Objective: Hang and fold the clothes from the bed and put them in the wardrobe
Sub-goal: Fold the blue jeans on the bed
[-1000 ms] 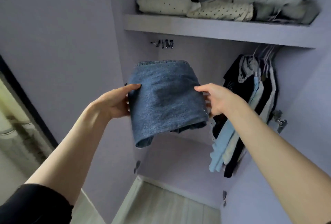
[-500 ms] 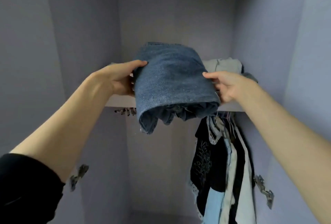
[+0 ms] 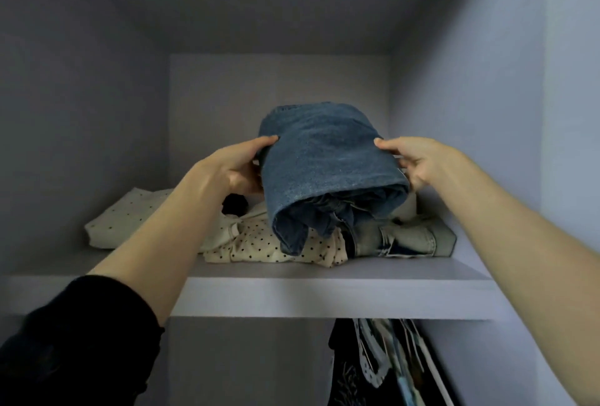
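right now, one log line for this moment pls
step: shelving | left hand + right hand: grip folded jeans | jeans above spotted tops on shelf | release: pending

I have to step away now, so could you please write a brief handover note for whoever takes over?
Left hand and right hand grip the folded blue jeans by their sides, over the clothes on the wardrobe shelf.
Already there: two dotted cream garments, faded jeans. Clothes hang below.
Left: set the jeans down, let go. The bed is out of view.
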### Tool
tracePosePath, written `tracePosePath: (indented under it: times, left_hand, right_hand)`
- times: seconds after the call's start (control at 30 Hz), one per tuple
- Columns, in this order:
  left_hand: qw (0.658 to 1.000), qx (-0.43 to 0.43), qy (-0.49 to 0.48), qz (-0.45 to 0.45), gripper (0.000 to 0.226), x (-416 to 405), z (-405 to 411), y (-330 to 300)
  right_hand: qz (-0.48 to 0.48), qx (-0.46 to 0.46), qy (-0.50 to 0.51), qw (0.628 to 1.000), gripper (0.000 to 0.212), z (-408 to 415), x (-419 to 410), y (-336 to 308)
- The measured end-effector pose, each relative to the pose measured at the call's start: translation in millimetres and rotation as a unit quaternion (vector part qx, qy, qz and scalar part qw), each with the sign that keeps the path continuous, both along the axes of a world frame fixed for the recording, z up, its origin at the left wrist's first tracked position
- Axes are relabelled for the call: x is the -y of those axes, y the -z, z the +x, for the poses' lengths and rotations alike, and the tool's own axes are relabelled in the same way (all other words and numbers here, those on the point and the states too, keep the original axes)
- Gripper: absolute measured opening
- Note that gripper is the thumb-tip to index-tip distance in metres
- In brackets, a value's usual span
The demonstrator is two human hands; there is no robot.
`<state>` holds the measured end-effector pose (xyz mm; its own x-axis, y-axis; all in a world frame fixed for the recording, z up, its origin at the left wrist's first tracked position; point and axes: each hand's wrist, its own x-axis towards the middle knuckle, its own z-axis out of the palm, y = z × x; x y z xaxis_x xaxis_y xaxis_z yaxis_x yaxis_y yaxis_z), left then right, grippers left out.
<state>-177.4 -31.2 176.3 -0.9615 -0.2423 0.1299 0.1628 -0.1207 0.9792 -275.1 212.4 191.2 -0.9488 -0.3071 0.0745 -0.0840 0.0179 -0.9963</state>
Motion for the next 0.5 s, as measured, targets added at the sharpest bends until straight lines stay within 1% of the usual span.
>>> tracePosePath:
  times: [0.13,0.3,0.33,0.4,0.43,0.5]
  left_hand:
    - [1.0,0.018,0.021,-0.003,0.036,21.0,-38.4,12.6]
    - [0.998,0.056,0.002,-0.007,0.054,73.7,-59.2,29.7]
    - [0.998,0.066,0.0,-0.009,0.052,83.3,-61.0,32.4]
    - [0.996,0.086,-0.003,-0.012,0.038,106.0,-65.9,37.4]
    - [0.995,0.103,-0.004,-0.013,0.035,111.5,-68.3,41.4]
    - [0.989,0.145,-0.013,-0.031,0.04,121.4,-72.4,49.0]
  right_hand:
    - [-0.003,0.016,0.003,1.0,0.015,-29.6,9.5,7.0]
    - [0.041,0.038,-0.024,0.998,0.008,-51.4,52.7,24.5]
    - [0.047,0.043,-0.034,0.997,0.008,-52.8,60.5,28.1]
    - [0.058,0.041,-0.047,0.996,0.01,-57.5,84.3,33.7]
    - [0.062,0.032,-0.042,0.997,0.011,-58.3,92.3,36.7]
    - [0.07,-0.01,-0.005,0.997,0.012,-61.8,110.9,42.4]
